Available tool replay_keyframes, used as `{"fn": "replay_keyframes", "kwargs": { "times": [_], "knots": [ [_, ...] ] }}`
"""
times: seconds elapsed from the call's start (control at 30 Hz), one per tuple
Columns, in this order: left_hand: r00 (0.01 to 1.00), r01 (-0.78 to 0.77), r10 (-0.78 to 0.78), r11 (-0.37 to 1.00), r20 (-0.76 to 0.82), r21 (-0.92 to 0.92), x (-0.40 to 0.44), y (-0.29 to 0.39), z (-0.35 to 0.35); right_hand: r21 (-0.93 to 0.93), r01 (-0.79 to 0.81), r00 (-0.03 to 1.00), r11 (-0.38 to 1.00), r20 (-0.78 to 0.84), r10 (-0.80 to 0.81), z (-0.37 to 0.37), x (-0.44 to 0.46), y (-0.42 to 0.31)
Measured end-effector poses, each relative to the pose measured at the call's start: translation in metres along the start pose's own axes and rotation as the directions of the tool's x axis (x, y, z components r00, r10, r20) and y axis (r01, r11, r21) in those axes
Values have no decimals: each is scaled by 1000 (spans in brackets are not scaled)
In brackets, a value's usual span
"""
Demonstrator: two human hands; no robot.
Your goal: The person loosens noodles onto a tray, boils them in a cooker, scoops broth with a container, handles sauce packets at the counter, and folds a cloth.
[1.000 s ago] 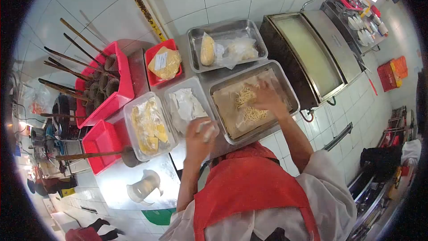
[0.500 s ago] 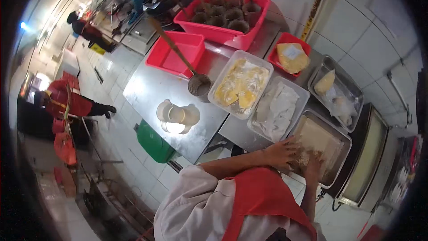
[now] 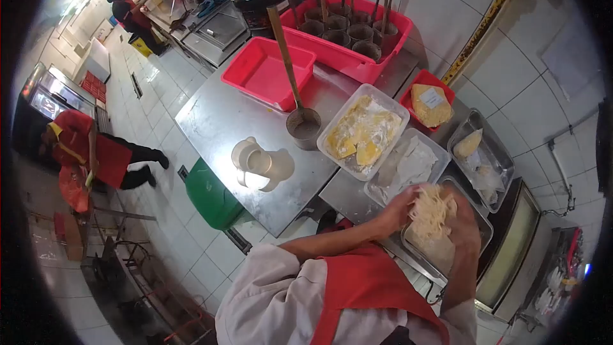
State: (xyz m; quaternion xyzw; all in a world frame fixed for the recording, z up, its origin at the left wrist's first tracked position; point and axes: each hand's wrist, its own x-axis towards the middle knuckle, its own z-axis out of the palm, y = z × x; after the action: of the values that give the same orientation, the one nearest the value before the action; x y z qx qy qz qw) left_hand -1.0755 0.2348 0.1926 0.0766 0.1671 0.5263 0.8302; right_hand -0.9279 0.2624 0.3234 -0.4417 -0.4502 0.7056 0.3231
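A loose bundle of pale, floury noodles [image 3: 431, 209] is gathered up between my two hands. My left hand [image 3: 401, 209] is curled against the bundle's left side. On the other side my right hand [image 3: 464, 225] cups it, its fingers partly hidden and slightly blurred. Both hands are over a metal tray [image 3: 486, 237] with a pale floury layer inside. Just beyond my left hand stands a clear plastic tub [image 3: 378, 195] with white, floury stuff. Past that, another tub [image 3: 333, 153] holds yellow, flour-dusted pieces.
A long-handled strainer [image 3: 303, 124] and a pale jug [image 3: 248, 156] stand on the steel table [image 3: 211, 118]. Behind are a red tray [image 3: 265, 70], a red bin [image 3: 399, 48] of strainers, and a bagged yellow block [image 3: 432, 105]. Two people in red are further off at left.
My hands have risen from inside the metal tray, lifting a bundle of noodles between them. The view has shifted a little, and the nearer person at left has changed posture.
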Motion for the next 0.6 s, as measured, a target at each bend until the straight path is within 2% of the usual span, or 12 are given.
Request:
{"fn": "replay_keyframes", "kwargs": {
  "times": [0.03,0.1,0.17,0.23,0.3,0.33,0.37,0.4,0.47,0.5,0.57,0.6],
  "knots": [
    [1000,-2,2,1000,11,-4,-10,18,9,70,89,984,994,149,-98,27,17,-15],
    [955,-276,280,960,99,-48,-38,64,24,-123,202,882,972,455,-126,67,64,-36],
    [818,-451,519,846,247,-285,-50,109,16,-275,361,851,891,488,-194,115,101,-50],
    [785,-605,619,760,-18,-236,-67,168,24,-302,473,793,827,554,-252,167,129,-65],
    [551,-830,823,557,-138,10,-73,211,3,-314,601,714,735,625,-317,201,168,-51],
    [523,-827,840,542,-145,150,-80,231,-9,-318,599,715,735,625,-313,219,187,-39],
    [496,-806,855,518,-149,287,-86,247,-21,-369,715,648,594,669,-364,236,205,-25],
    [499,-805,853,522,-155,284,-87,258,-42,-403,806,573,433,716,-399,244,218,-10],
    [492,-467,851,435,-182,770,-88,271,-82,-498,792,604,352,725,-332,244,238,26],
    [498,-459,847,438,-184,773,-92,271,-84,-577,776,631,256,727,-272,248,241,34],
    [560,-395,795,504,-234,768,-97,270,-85,-600,760,650,251,711,-269,242,249,40],
    [567,-380,806,439,-169,814,-98,271,-89,-637,726,688,260,669,-282,240,249,36]
  ]
}}
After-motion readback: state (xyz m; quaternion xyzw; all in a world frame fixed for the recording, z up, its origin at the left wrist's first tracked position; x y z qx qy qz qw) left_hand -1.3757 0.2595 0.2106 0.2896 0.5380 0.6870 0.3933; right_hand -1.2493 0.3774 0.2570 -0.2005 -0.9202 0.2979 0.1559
